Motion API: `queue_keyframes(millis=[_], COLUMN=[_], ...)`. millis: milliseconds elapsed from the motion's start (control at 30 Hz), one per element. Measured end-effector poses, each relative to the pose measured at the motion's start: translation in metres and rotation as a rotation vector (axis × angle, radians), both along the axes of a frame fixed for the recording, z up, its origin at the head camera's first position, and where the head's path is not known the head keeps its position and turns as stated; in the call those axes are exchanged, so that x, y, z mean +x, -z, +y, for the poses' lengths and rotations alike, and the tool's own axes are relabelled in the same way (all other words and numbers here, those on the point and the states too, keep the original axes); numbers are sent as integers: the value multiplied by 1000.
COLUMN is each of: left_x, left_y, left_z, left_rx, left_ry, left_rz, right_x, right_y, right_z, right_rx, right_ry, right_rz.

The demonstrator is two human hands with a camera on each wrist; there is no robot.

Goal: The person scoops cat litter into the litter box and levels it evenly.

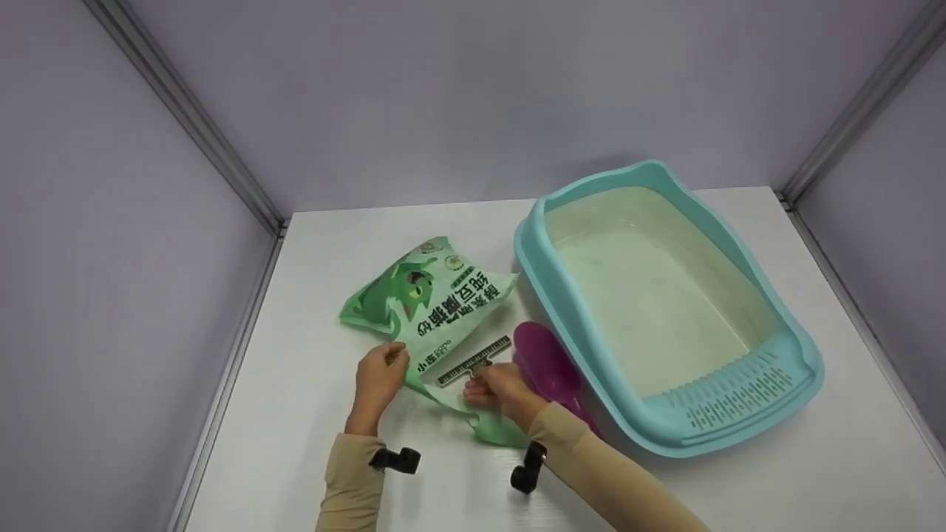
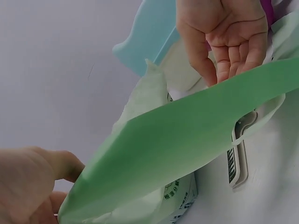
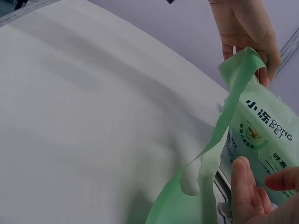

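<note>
A green and white bag [image 1: 443, 295] printed with a cartoon cat lies on the table. At its near corner, my left hand [image 1: 380, 377] pinches the torn edge. A torn green strip [image 2: 187, 130] with an oval hole hangs from that edge and runs to the right. My right hand [image 1: 506, 391] is above the strip, and the right wrist view shows its thumb and fingers [image 3: 243, 186] apart beside the bag. Close to these fingers lies a grey-rimmed bar [image 1: 473, 360] with black ridges; its kind is unclear. The right hand partly hides it.
A large blue litter box [image 1: 573, 295] with a pale inside and a slotted front step stands at the right. Between it and my right hand lies a purple scoop [image 1: 543, 362], its handle partly under my forearm. Grey-white walls enclose the white table [image 1: 318, 251].
</note>
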State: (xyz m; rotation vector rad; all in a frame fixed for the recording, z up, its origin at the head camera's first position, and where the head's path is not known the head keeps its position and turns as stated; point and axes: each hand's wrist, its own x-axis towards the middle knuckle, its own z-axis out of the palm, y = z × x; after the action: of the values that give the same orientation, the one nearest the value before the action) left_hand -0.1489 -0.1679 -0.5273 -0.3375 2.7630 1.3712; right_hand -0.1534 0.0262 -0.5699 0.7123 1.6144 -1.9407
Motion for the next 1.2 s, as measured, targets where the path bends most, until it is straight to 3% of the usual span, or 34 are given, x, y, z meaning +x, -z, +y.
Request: queue_keyframes(millis=[200,433,700,1200], left_x=[3,8,11,11], left_y=[1,-2,-8,-8], left_z=[1,-1,1,9], left_rx=[-2,3,-17,-67], left_ry=[13,72,124,194], left_rz=[43,127,76,47], right_x=[2,5,6,2], right_y=[1,1,-3,-3], right_z=[2,2,1,-2], right_rx=[3,33,-12,-87], right_ry=[-42,-129,-142,-67], right_rz=[19,81,209,227])
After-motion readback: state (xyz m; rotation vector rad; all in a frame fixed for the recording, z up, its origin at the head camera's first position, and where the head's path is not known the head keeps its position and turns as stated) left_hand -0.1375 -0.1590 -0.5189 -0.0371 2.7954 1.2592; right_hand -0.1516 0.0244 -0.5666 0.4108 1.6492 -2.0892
